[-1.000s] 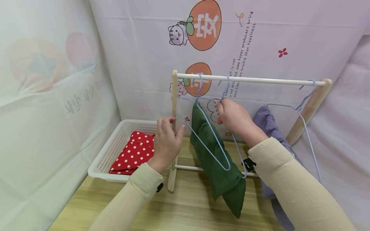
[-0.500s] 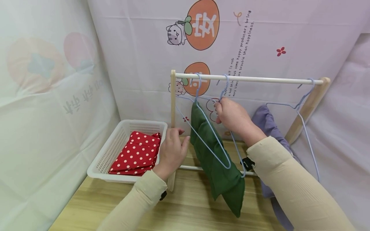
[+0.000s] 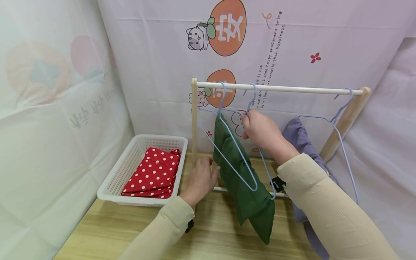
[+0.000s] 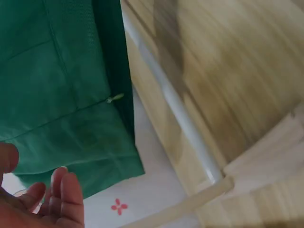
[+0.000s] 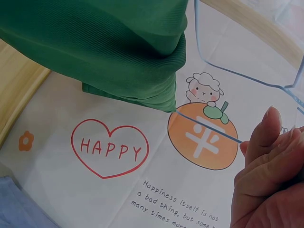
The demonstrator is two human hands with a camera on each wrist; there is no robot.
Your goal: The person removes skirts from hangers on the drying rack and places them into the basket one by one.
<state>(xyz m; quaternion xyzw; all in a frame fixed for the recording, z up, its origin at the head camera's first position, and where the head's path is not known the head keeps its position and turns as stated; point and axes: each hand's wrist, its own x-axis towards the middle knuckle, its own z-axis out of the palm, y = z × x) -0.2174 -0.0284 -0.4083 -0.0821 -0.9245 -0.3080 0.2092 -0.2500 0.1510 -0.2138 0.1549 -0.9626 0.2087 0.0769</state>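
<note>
My right hand (image 3: pixel 261 130) pinches a light blue wire hanger (image 3: pixel 251 101) just below its hook, which sits over the rack's top bar. From this hanger hangs a green cloth item (image 3: pixel 248 207), draped long and slanting toward the front right. The left wrist view shows a seam and a small zip pull (image 4: pixel 115 98) on it. My left hand (image 3: pixel 203 178) is at the green cloth's left edge, fingers loosely bent and holding nothing. Another light blue hanger (image 3: pixel 238 142) hangs bare to the left, overlapping the green cloth in the head view.
The wooden rack's white top bar (image 3: pixel 299 89) spans the scene. A third hanger (image 3: pixel 341 135) hangs at its right end beside a purple cloth (image 3: pixel 300 135). To the left, a white basket (image 3: pixel 112 180) holds a red polka-dot cloth (image 3: pixel 154 171). A printed sheet (image 3: pixel 156 61) stands behind.
My left hand has moved down and to the right, from beside the rack's left post to the green cloth's edge. My right hand has kept its pinch on the hanger.
</note>
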